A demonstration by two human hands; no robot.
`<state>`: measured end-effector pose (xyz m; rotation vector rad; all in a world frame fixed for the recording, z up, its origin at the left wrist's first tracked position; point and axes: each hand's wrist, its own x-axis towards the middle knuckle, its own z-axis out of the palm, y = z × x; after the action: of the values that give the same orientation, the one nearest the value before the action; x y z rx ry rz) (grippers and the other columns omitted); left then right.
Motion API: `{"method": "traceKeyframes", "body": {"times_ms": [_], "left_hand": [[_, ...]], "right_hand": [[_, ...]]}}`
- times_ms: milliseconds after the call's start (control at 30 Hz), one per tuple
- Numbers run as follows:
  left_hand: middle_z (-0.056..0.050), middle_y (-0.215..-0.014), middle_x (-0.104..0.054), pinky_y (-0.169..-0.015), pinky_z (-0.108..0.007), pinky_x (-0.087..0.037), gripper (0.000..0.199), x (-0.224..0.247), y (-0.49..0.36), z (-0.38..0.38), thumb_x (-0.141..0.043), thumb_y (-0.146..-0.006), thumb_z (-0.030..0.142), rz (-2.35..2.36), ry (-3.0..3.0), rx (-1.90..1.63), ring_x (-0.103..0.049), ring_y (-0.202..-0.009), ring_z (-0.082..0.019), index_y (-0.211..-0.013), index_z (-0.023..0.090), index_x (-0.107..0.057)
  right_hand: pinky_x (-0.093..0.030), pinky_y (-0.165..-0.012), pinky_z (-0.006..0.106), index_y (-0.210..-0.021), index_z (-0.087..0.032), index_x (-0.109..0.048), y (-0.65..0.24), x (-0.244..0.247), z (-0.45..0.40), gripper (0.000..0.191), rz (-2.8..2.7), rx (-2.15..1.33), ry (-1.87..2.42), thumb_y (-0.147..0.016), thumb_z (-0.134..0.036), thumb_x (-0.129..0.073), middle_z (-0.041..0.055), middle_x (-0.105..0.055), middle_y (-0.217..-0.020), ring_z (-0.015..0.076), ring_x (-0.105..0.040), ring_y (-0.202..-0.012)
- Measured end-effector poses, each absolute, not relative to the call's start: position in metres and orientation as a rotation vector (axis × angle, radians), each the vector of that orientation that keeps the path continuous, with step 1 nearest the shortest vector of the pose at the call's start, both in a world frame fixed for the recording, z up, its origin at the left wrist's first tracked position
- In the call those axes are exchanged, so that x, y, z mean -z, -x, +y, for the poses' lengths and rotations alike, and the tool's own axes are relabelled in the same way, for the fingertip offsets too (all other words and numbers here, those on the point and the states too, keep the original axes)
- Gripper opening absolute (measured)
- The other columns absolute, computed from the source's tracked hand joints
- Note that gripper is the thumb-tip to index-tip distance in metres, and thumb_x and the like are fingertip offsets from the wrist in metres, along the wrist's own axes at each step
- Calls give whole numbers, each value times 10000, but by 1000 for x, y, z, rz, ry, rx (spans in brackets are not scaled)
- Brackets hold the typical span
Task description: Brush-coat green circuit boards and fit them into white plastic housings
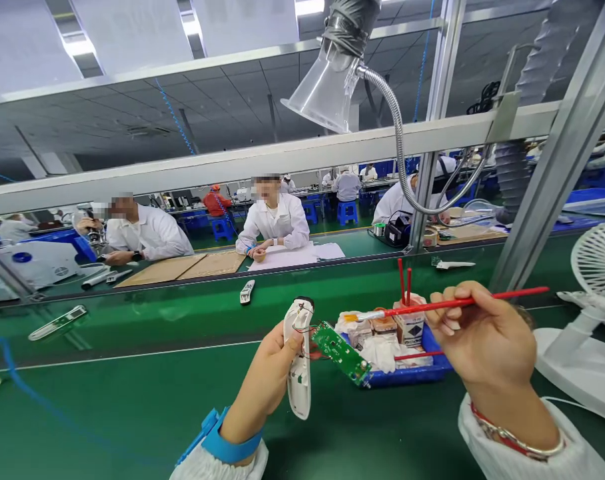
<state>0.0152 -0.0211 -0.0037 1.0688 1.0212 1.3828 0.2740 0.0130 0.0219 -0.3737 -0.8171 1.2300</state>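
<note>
My left hand (pixel 270 370) is closed around a white plastic housing (pixel 299 383), held upright with its hollow inner side in view. Thin wires run from the housing to a green circuit board (pixel 343 353), which hangs tilted to its right. Between the fingers of my right hand (pixel 487 337) is a red-handled paintbrush (pixel 435 305). Its yellowish bristles point left, above the board and apart from it. Behind the board stands a blue tray (pixel 407 379) with small boxes, white tissue and more red-handled brushes (pixel 409 283).
A white fan (pixel 577 340) stands at the right edge. White housings (pixel 57 323) lie on the green conveyor belt (pixel 182 327) beyond the bench. A clear extraction hood (pixel 322 90) hangs overhead from a metal frame. Co-workers in white coats (pixel 275 220) sit across the line.
</note>
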Motion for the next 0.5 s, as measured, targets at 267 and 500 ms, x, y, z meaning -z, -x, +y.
{"method": "traceKeyframes", "body": {"times_ms": [267, 500], "left_hand": [[3, -669, -598, -526, -202, -533, 301, 1, -26, -34, -670, -724, 414, 1071, -1003, -1442, -596, -586, -109, -885, 163, -629], [-7, -716, -628, -508, -205, -532, 318, 1, -28, -36, -671, -726, 409, 1078, -992, -1474, -626, -595, -124, -931, 173, -609]], "right_hand": [[-438, -556, 344, -756, -278, -653, -267, -22, -41, 119, -1238, -670, 513, -817, -364, -599, 21, -591, -594, 189, -540, -577], [-422, -564, 345, -878, -304, -662, -261, -15, -44, 126, -1487, -597, 532, -867, -315, -537, 21, -609, -669, 182, -547, -598]]}}
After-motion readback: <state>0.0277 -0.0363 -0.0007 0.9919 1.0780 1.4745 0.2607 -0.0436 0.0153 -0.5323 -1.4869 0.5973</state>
